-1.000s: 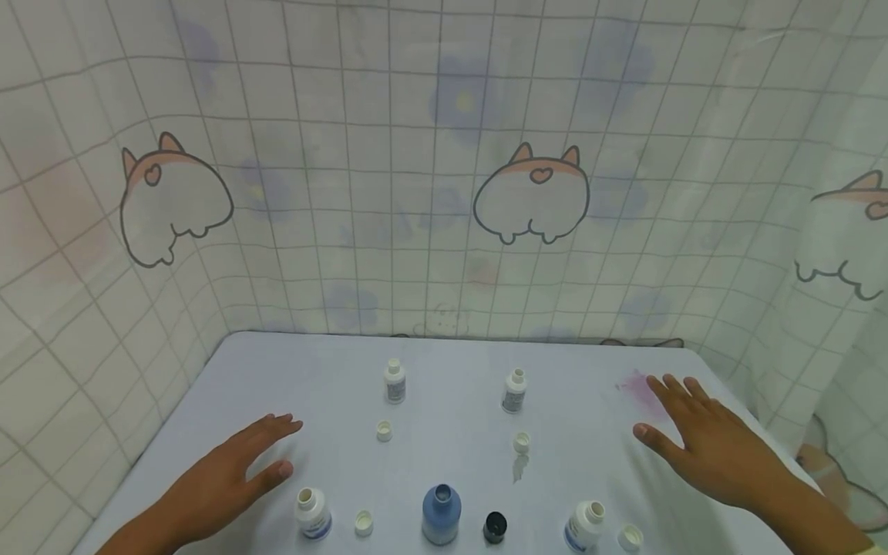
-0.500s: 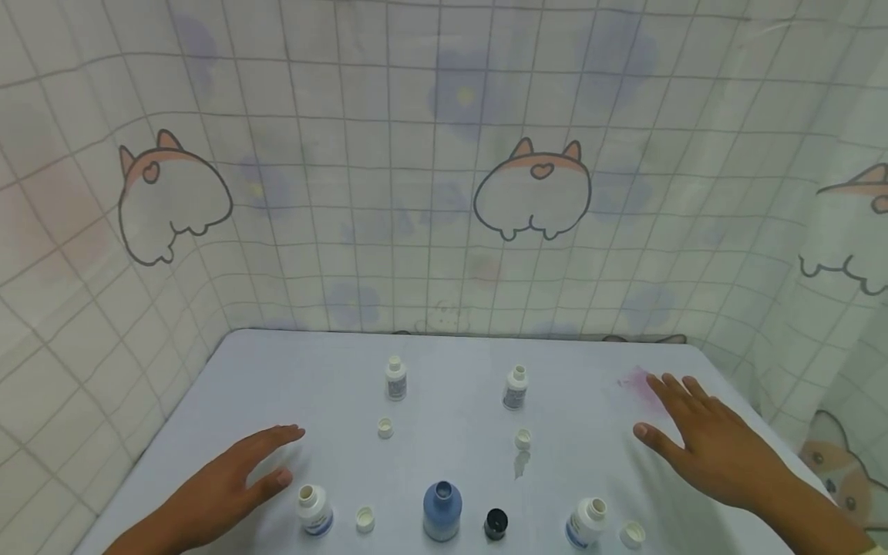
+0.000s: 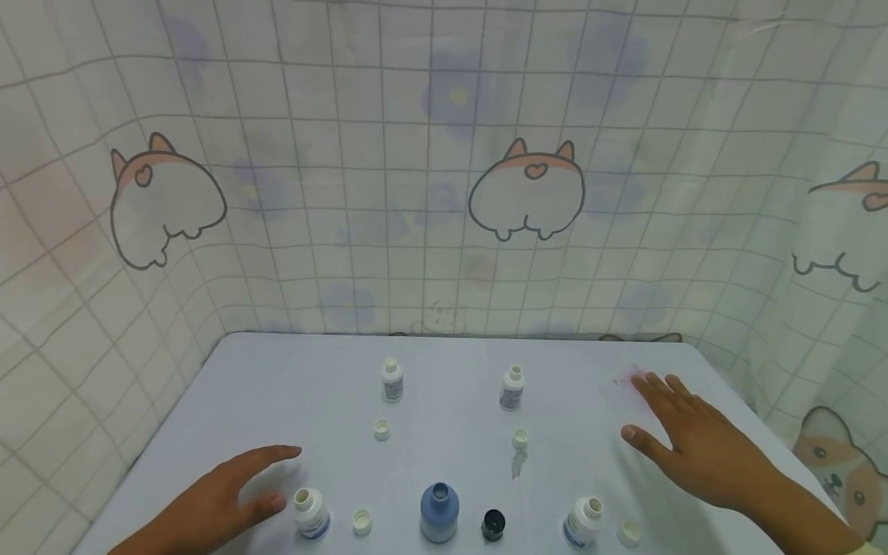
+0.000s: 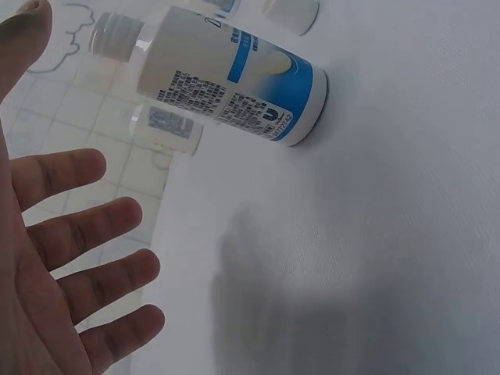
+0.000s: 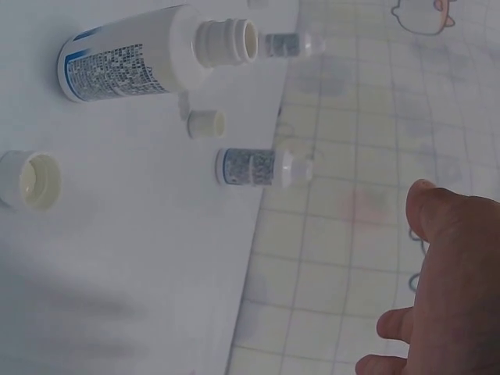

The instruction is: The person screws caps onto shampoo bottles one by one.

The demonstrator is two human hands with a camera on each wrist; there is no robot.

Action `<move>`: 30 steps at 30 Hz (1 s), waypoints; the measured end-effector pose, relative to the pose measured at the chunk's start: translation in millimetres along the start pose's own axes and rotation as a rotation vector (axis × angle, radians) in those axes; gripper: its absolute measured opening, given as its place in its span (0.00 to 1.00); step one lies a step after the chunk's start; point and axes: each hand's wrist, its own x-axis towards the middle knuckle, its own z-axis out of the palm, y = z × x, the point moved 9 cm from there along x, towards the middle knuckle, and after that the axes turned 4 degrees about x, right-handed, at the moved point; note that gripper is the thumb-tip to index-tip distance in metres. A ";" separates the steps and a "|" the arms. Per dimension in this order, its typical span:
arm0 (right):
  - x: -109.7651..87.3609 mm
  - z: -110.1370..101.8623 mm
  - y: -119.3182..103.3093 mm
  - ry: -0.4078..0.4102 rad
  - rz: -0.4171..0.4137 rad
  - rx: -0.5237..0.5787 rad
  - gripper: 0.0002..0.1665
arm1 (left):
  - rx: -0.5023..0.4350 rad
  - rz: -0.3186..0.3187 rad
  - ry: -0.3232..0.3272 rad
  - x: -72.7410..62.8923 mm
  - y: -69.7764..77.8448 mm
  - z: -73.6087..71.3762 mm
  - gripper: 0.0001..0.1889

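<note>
My left hand (image 3: 208, 497) hovers with loosely extended fingers just left of an uncapped white bottle (image 3: 311, 515), apart from it. In the left wrist view that bottle (image 4: 234, 78) shows a blue-and-white label. Far to the right, my right hand (image 3: 701, 447) is spread above the tabletop and holds nothing. The bottle nearest to it is another uncapped white one (image 3: 583, 523), with a white cap (image 3: 630, 533) at its right. Between the two stands an open blue bottle (image 3: 439, 515), flanked by a white cap (image 3: 362, 522) and a black cap (image 3: 493, 526).
Farther back stand two smaller white bottles (image 3: 392, 381) (image 3: 512, 389), both uncapped. In front of them lie two white caps (image 3: 382, 430) (image 3: 519, 439). A pink stain (image 3: 634, 375) marks the white table (image 3: 277, 385). A grid-patterned curtain (image 3: 388, 154) encloses its back and sides.
My left hand has come down slightly toward the table's near side, beside the front-left bottle. The right hand has shifted a little to the left. The bottles and caps stay put.
</note>
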 end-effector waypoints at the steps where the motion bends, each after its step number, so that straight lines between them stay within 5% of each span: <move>1: 0.1 0.1 -0.7 -0.001 -0.001 0.000 0.49 | -0.004 0.006 -0.002 -0.4 0.4 0.9 0.28; 6: -0.4 -0.2 -4.4 0.003 -0.022 0.011 0.48 | -0.034 0.004 -0.021 -3.5 0.9 5.5 0.31; 13: -0.7 -1.1 -9.2 0.010 -0.042 0.014 0.48 | -0.222 -0.173 -0.180 -3.1 -7.2 21.0 0.42; 16: -1.8 -1.3 -9.7 0.016 -0.045 0.017 0.47 | -0.256 -0.195 -0.220 -1.8 -7.7 27.2 0.43; 30: -2.0 0.2 -11.7 0.030 -0.057 0.021 0.47 | -0.251 0.062 -0.145 1.7 4.5 29.2 0.34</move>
